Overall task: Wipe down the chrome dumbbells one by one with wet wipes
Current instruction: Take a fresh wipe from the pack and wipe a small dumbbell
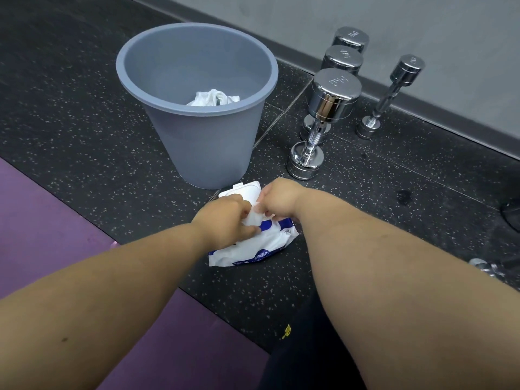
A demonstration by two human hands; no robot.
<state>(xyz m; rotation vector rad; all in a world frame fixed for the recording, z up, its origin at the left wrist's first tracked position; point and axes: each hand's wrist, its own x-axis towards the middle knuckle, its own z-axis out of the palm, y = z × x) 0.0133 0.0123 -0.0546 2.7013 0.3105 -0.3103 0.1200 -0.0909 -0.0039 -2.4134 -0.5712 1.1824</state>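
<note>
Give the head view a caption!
Left hand and right hand pinch a wet wipe at its pack, beside bin and dumbbells.

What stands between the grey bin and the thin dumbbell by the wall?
In the head view, three thicker chrome dumbbells stand on end in a row.

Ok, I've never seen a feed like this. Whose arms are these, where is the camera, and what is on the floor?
No machine: these are a person's bare hands, filmed by one camera worn on the head, looking down. The left hand and right hand both pinch a wet wipe at the open pack on the speckled floor. Behind stands a grey bin holding used wipes; to its right, chrome dumbbells stand on end near the wall.
</note>
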